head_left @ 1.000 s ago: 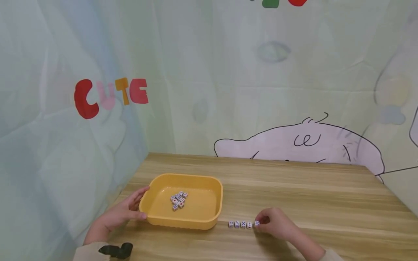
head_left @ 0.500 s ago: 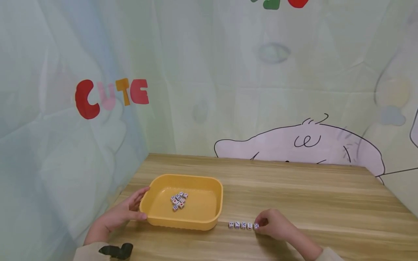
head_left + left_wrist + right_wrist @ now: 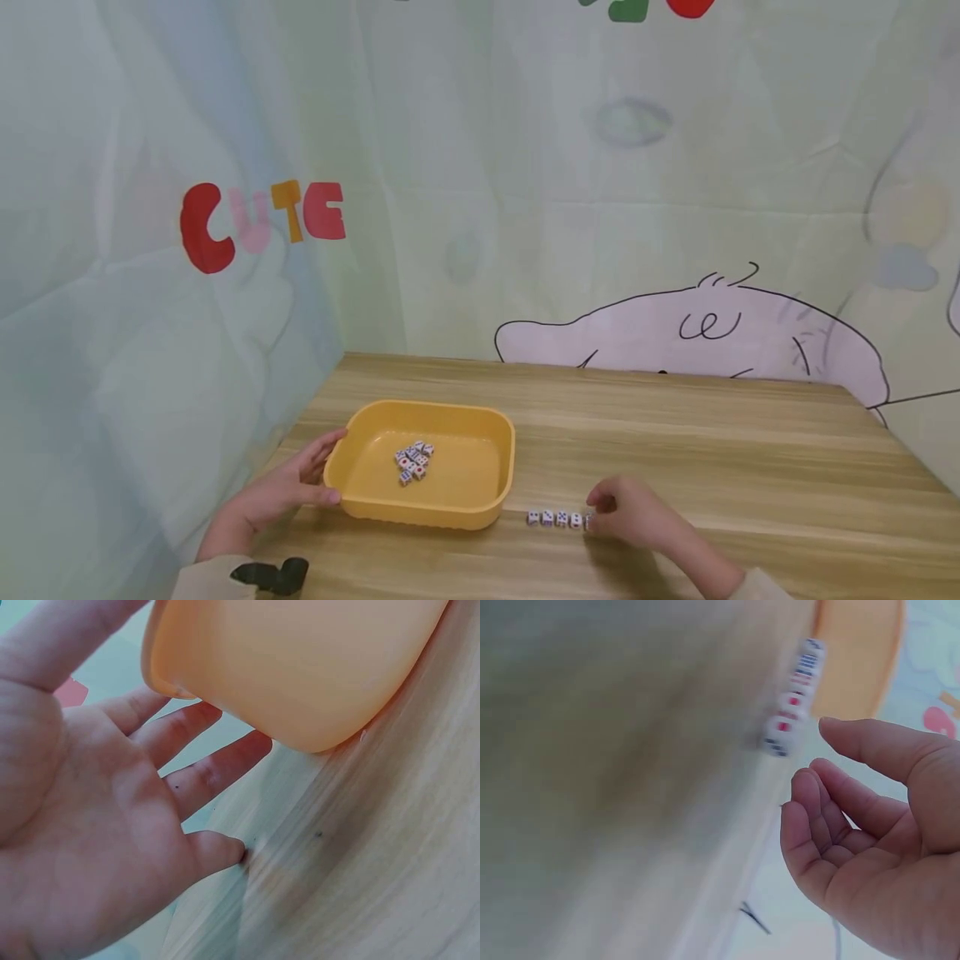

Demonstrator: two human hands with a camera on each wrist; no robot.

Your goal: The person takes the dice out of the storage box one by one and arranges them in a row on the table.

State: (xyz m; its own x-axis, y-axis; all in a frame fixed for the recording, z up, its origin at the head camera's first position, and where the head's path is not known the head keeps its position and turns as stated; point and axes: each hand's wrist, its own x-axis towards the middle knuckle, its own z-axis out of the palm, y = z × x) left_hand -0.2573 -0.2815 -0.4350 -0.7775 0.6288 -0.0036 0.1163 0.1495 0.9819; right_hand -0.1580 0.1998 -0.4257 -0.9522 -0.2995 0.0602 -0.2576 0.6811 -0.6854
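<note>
Table, dice row, right fingers alongside

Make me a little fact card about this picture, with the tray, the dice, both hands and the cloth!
Tray: yellow, on a wooden table
Inside it: dice pile, too crowded to count surely
Outside it: dice row of five, right of the tray
Left hand: touching the tray's left end
Right hand: at the row's right end, thumb and fingers apart, holding nothing
Cloth: pale, with CUTE letters and a cartoon drawing
</note>
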